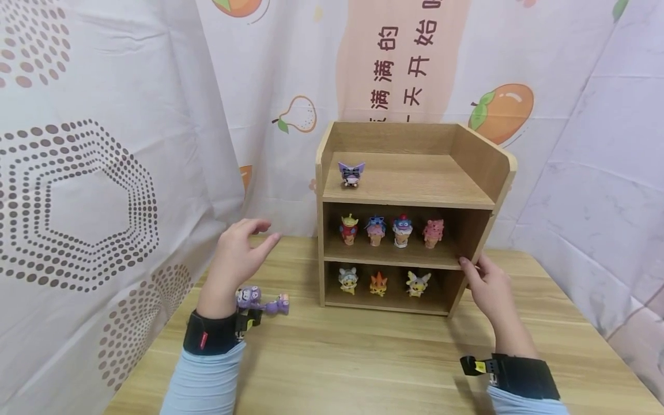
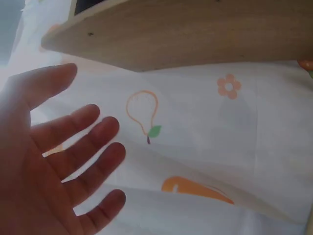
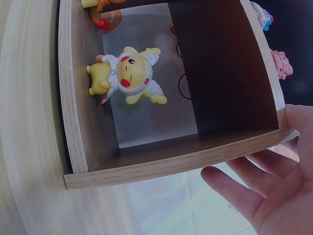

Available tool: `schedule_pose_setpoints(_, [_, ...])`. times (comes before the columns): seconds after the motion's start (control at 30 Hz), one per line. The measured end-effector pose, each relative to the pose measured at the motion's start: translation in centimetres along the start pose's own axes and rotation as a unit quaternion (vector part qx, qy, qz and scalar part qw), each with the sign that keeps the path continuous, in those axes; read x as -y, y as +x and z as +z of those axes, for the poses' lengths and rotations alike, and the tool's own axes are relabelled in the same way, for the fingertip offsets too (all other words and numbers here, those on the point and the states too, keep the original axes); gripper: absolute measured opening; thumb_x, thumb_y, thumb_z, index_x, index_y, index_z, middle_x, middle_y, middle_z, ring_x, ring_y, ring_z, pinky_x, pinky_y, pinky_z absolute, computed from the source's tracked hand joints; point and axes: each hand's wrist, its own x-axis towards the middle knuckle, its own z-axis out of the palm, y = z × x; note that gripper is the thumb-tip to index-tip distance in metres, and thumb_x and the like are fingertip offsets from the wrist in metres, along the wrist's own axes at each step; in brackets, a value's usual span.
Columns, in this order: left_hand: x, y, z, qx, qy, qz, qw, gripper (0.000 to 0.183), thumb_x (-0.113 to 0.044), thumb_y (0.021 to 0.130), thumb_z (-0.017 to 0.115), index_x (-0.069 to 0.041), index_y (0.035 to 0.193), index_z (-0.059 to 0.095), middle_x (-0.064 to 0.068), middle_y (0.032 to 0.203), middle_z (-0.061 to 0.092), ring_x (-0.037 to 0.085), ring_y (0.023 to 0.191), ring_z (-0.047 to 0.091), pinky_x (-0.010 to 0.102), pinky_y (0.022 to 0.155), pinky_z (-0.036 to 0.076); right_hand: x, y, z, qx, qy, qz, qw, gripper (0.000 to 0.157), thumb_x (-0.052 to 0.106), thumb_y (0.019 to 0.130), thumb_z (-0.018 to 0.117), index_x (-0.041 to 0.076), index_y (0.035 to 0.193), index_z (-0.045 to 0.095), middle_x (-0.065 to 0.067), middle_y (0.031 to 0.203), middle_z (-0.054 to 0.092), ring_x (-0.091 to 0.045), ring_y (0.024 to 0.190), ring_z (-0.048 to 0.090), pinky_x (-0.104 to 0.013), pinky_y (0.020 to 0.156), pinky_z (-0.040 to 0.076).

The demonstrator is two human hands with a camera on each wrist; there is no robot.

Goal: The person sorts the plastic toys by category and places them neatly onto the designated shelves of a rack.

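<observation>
A wooden display shelf [image 1: 408,204] stands on the table. My right hand [image 1: 490,285] holds its right side panel, thumb over the front edge and fingers [image 3: 232,191] along the outer face. My left hand [image 1: 241,251] hovers left of the shelf, holding nothing, its fingers spread and slightly bent in the left wrist view. Below it, small purple figurines [image 1: 277,304] lie on the table, partly hidden by the wrist. One purple-eared figurine [image 1: 351,174] stands on the top board. Several ice-cream-cone figurines [image 1: 375,231] line the middle tier; yellow and orange figurines [image 1: 378,284] stand on the bottom tier.
The wood-grain table [image 1: 353,357] extends in front of the shelf and to both sides. A white printed curtain [image 1: 280,63] hangs close behind the shelf, and more patterned cloth [image 1: 88,202] hangs along the left side.
</observation>
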Motion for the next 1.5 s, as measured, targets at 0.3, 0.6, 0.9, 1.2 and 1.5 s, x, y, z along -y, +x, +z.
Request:
schedule_pose_setpoints(0.3, [2.3,-0.9,0.5,0.045,0.002,-0.090,0.9949,0.045,-0.037,0.097,0.070,-0.002,0.125,0.067,0.017,0.121,0.067,0.035,0.115,0.059,0.053,0.098,0.046,0.0,0.0,-0.1,0.004,-0.004,0.003,1.000,0.047,0.038,0.107,0.049,0.003,0.137,0.059,-0.030,0.128,0.062,-0.045,0.112,0.064,-0.012,0.064,0.050])
schedule_pose_setpoints(0.6, [4.7,-1.2,0.4,0.077,0.011,-0.124,0.9893,0.049,-0.039,0.098,0.067,0.000,0.127,0.064,0.020,0.123,0.066,0.039,0.116,0.059,0.055,0.097,0.047,0.0,0.2,-0.1,0.000,-0.007,0.003,1.000,0.046,0.037,0.108,0.049,0.000,0.133,0.060,-0.030,0.124,0.064,-0.044,0.110,0.064,-0.011,0.064,0.050])
schedule_pose_setpoints(0.9, [7.8,-2.0,0.1,0.169,0.018,-0.190,0.9670,0.063,-0.045,0.099,0.063,0.004,0.139,0.054,0.028,0.136,0.056,0.046,0.125,0.052,0.059,0.102,0.043,0.1,-0.1,-0.4,0.007,-0.019,0.009,1.000,0.046,0.038,0.108,0.049,0.000,0.132,0.061,-0.030,0.123,0.065,-0.044,0.109,0.065,-0.013,0.063,0.051])
schedule_pose_setpoints(1.2, [9.9,-2.8,0.2,0.219,0.034,-0.209,0.9525,0.068,-0.045,0.100,0.060,0.009,0.141,0.049,0.033,0.135,0.054,0.049,0.123,0.053,0.061,0.100,0.044,0.0,-0.2,-0.1,-0.001,-0.024,0.008,1.000,0.044,0.037,0.108,0.050,0.000,0.129,0.062,-0.028,0.119,0.067,-0.042,0.106,0.065,-0.012,0.063,0.050])
schedule_pose_setpoints(1.5, [11.7,-3.2,0.8,0.266,0.010,-0.241,0.9333,0.073,-0.045,0.101,0.060,0.011,0.144,0.043,0.036,0.136,0.051,0.051,0.124,0.051,0.062,0.100,0.043,0.2,0.2,-0.1,0.001,-0.022,0.007,1.000,0.046,0.037,0.108,0.049,-0.001,0.130,0.061,-0.030,0.121,0.066,-0.044,0.108,0.065,-0.011,0.063,0.049])
